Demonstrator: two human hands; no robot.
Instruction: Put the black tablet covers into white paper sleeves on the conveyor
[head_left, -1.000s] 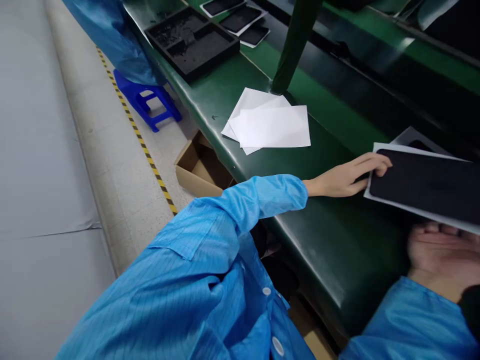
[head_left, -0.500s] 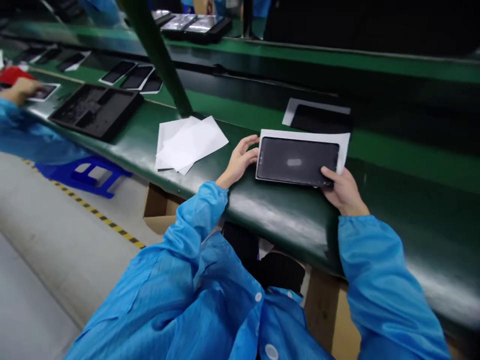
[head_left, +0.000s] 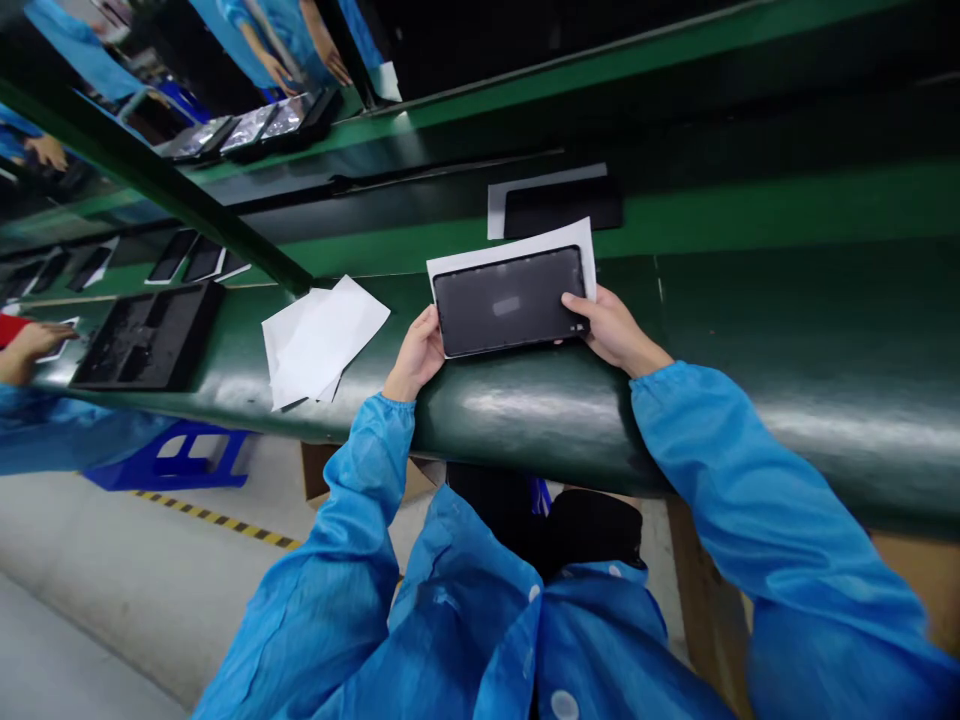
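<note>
A flat black tablet-like panel (head_left: 491, 330) lies over a white sheet (head_left: 517, 246), which sticks out beyond its far and right edges. A small grey patch sits mid-panel. My right hand (head_left: 611, 328) is closed on the right end of both, thumb on top of the panel. At the left edge my left hand (head_left: 418, 352) is closed, its fingertips against the panel and sheet. Both are held over the near part of the green bench. To the left of my left hand are loose white sheets (head_left: 326, 335), overlapping each other.
Behind the panel, another black panel (head_left: 562, 207) rests on a white sheet. A green post (head_left: 225, 225) slants down to the bench. Further left are a black compartmented tray (head_left: 146, 335) and a co-worker's hand (head_left: 34, 345). A blue plastic stool (head_left: 169, 465) stands below.
My left hand has come in from just beside the panel to grip its left edge. The panel and sheet have tilted, right end up. The camera view has turned as well.
</note>
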